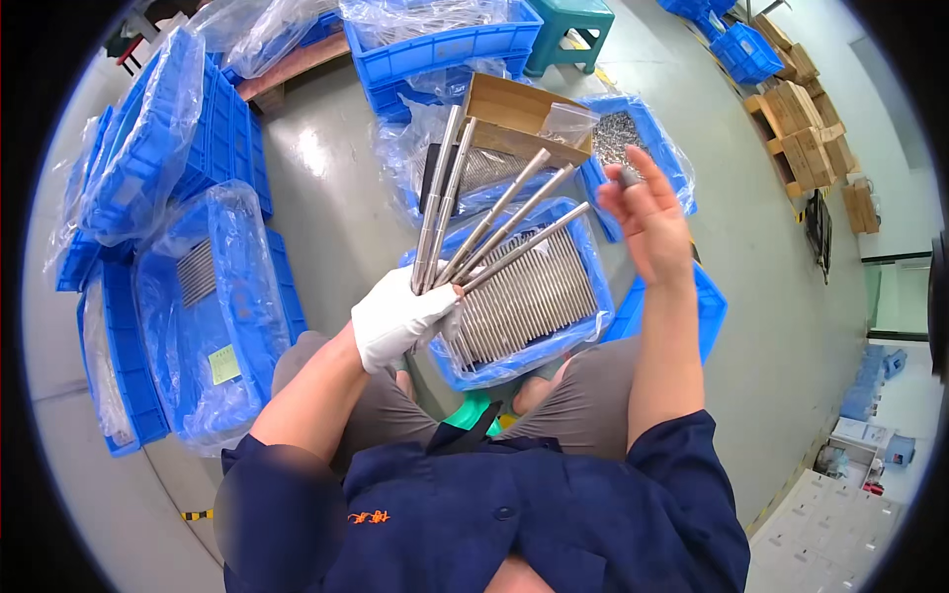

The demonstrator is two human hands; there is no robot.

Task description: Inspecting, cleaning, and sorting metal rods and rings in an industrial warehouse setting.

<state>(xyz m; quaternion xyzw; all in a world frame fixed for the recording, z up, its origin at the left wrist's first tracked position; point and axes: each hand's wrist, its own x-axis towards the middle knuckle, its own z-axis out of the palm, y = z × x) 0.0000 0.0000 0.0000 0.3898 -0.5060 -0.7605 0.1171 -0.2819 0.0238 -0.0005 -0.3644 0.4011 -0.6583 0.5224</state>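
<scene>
My left hand (395,318), in a white glove with bare fingertips showing, grips several slim metal rods (499,219) that fan out away from me. Bare and raised on the right, my right hand (647,212) pinches a small grey metal piece (630,177). Its exact kind is too small to make out. Below the held rods stands a plastic-lined blue crate (494,375) filled with similar rods (529,296) lying side by side. Beyond my right hand, loose small metal parts (615,133) fill another lined blue crate (674,163).
An open cardboard box (524,111) rests over a far crate of rods (489,170). At the left stand stacked blue crates (225,128) and a lined crate (213,316) with rods. A green stool (571,30) is at the back; cartons (796,114) stand far right.
</scene>
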